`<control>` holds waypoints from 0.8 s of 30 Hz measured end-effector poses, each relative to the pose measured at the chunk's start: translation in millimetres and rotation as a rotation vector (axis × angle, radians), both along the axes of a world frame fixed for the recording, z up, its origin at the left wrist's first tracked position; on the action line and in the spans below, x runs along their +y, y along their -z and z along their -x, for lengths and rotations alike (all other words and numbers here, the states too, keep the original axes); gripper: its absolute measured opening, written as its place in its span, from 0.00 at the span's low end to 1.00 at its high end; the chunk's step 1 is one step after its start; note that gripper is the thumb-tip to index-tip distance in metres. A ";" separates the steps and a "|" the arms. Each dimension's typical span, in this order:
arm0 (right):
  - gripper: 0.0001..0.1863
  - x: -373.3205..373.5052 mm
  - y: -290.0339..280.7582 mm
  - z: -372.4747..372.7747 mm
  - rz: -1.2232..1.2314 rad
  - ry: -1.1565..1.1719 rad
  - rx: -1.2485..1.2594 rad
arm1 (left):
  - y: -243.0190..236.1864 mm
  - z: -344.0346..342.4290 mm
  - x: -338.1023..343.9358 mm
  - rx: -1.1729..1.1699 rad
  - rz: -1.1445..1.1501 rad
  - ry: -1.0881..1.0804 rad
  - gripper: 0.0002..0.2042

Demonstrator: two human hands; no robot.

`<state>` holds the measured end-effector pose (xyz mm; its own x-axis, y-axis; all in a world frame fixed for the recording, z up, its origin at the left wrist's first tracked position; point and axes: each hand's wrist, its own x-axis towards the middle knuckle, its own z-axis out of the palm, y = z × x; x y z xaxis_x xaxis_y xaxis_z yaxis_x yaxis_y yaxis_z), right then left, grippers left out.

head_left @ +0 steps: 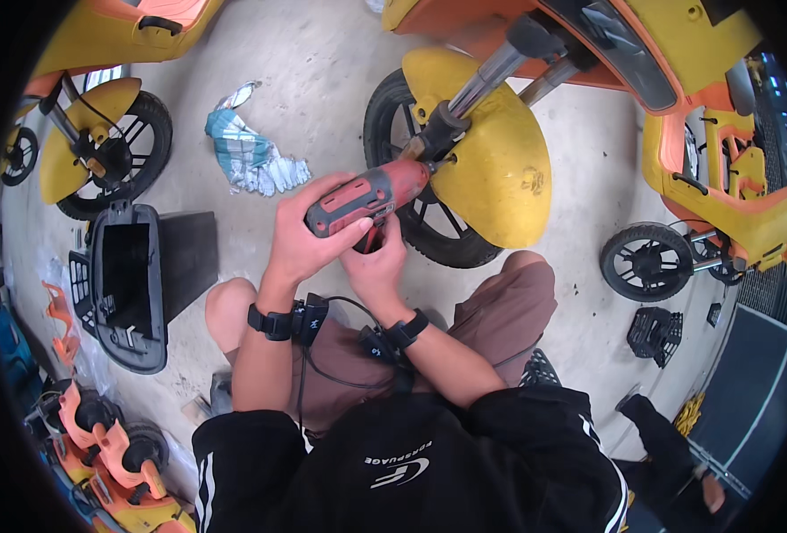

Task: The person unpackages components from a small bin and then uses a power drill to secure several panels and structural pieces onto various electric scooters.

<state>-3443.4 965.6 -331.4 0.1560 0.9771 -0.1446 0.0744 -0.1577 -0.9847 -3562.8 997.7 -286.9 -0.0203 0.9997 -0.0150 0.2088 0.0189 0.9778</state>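
Observation:
Both my hands are closed on a red and black cordless drill [367, 202]. My left hand [309, 226] wraps its rear body from the left. Below the body, my right hand [377, 266] grips the handle, whose lower part is mostly hidden. The drill's nose points right and meets the side of a yellow front fender [500, 160], by the fork leg [442, 129] of a scooter. Whatever sits at the tip is too small to make out. Behind the fender stands the black front wheel [391, 111].
A crumpled silvery and teal wrapper [249, 151] lies on the floor. To the left stands a black plastic bin-like part [158, 284]. More yellow and orange scooters [109, 160] stand around, and another person's hand [711, 493] shows at lower right.

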 end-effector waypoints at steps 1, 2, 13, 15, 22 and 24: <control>0.31 0.2 0.1 -0.3 -0.033 0.028 -0.001 | 0.7 -0.3 0.5 -0.010 -0.010 0.020 0.25; 0.31 0.5 0.3 -0.6 -0.028 0.013 -0.017 | 1.3 -0.7 -0.1 -0.025 -0.016 0.005 0.25; 0.32 1.2 -2.2 0.3 -0.039 0.011 0.057 | 1.4 -1.1 -0.7 -0.081 -0.001 -0.014 0.25; 0.31 2.2 -1.3 2.0 -0.033 0.021 0.077 | -0.2 -1.1 0.0 -0.026 0.011 -0.017 0.25; 0.31 3.6 0.0 3.6 -0.016 0.013 0.077 | -10.9 0.4 6.4 -0.033 0.013 0.002 0.26; 0.30 4.6 1.0 6.9 -0.007 0.023 0.134 | -14.3 1.2 11.4 0.028 -0.049 0.030 0.25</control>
<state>-3450.3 970.2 -332.4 0.1582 0.9745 -0.1591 -0.0609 -0.1512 -0.9866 -3563.9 1009.1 -272.6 0.0098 0.9994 0.0342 0.2356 -0.0355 0.9712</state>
